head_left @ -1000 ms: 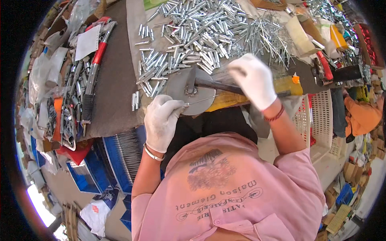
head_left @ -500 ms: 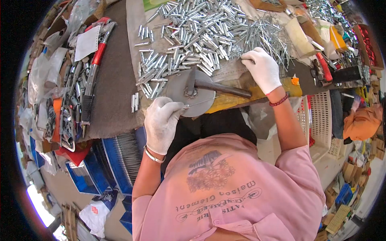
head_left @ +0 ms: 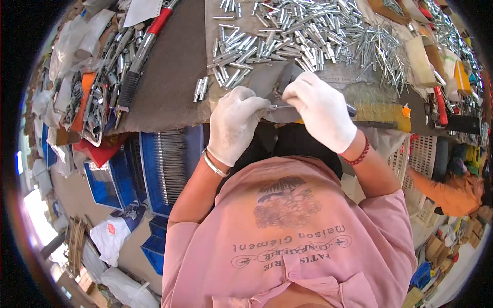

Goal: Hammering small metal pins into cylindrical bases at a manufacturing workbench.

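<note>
My left hand [head_left: 233, 123], in a white glove, is closed in a pinch on one end of a thin metal rod [head_left: 280, 107]. The rod points right, toward my gloved right hand [head_left: 323, 112]. That hand's fingers are curled closed over the rod's far end; what they hold is hidden. Beneath both hands lies a round grey plate [head_left: 261, 78] at the table's front edge. A hammer [head_left: 352, 110] rests across it, mostly covered by my right hand. Beyond are a heap of short silver tubes [head_left: 292, 38] and, to its right, thin metal pins [head_left: 385, 54].
Two tubes [head_left: 201, 89] lie apart on the brown table cover [head_left: 164, 77]. Hand tools and a red-handled bar [head_left: 149, 43] crowd the left side. Blue bins [head_left: 194, 154] stand below the table. A white crate [head_left: 422, 154] and a person in orange [head_left: 447, 192] are at right.
My right hand has come from beside the pins to meet my left hand over the plate. It now covers much of the hammer. The view has shifted, so the table sits higher.
</note>
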Tool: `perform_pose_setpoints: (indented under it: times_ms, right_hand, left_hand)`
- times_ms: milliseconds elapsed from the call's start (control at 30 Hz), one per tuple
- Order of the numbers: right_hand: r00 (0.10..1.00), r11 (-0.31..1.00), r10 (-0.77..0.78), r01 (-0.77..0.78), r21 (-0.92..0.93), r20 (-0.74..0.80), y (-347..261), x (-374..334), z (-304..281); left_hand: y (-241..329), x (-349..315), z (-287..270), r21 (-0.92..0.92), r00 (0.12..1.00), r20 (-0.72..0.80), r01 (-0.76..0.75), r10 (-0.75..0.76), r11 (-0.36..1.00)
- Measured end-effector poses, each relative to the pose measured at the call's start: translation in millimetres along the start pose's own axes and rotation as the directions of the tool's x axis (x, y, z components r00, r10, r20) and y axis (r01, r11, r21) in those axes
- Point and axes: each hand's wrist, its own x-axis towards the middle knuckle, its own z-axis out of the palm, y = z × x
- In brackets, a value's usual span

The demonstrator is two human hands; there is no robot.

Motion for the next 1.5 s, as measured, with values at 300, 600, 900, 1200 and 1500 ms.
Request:
perform_pose_setpoints:
  times_ms: [300,600,900,1200,1500]
  right_hand:
    - [0.991,0.994,-0.111,0.112,-0.01,0.07,-10.7,7.0,10.3]
    - [0.962,0.917,-0.174,0.237,-0.322,0.212,-21.3,9.1,4.4]
    - [0.999,0.941,0.053,-0.054,-0.333,-0.012,13.9,-16.1,-25.0]
    - [0.972,0.993,-0.098,0.081,-0.09,-0.212,-19.9,-48.3,-31.9]
    - [0.989,0.996,0.032,-0.02,0.085,-0.147,-5.6,-32.5,-24.0]
  left_hand:
    - [-0.1,0.9,1.2,-0.008,0.996,-0.081,-0.028,0.027,1.0]
    - [-5.8,-1.1,4.4,-0.049,1.0,-0.024,0.009,-0.01,0.999]
    - [-6.7,-1.8,4.1,-0.06,0.999,-0.051,-0.002,-0.001,0.998]
    - [-10.5,-3.6,7.0,-0.083,0.999,-0.04,0.01,-0.013,0.997]
    - [-3.9,0.5,-0.8,-0.084,1.0,-0.028,-0.002,-0.001,0.996]
